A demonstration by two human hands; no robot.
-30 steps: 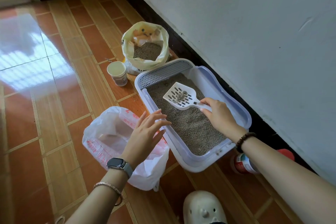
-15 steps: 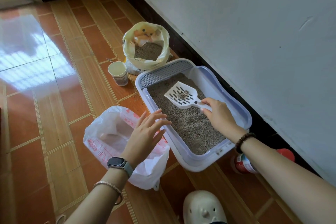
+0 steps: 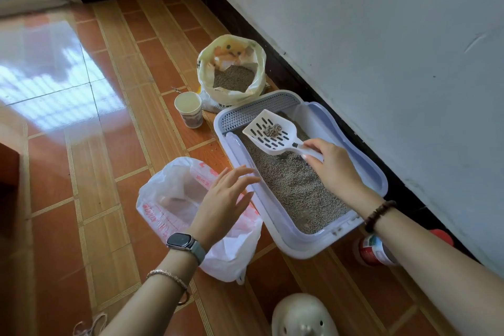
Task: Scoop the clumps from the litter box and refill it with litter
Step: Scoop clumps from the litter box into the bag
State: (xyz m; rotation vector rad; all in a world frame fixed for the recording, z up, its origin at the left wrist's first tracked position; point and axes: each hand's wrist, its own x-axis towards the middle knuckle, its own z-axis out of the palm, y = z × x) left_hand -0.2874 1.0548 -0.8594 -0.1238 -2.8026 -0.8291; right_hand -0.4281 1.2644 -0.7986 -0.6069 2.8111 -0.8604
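Glossy orange floor tiles [image 3: 54, 166] meet a white wall [image 3: 381, 35]; litter box [image 3: 300, 247] alongside, right hand [image 3: 335, 169] gripping the scoop [image 3: 270, 133], left hand [image 3: 223, 199] spread.

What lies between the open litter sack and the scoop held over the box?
Head view: the grey perforated grate at the litter box's far end lies between the litter sack and the scoop.

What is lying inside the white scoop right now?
A small grey clump lies in the slotted scoop, over the litter box. The right hand grips the handle and hides its end.
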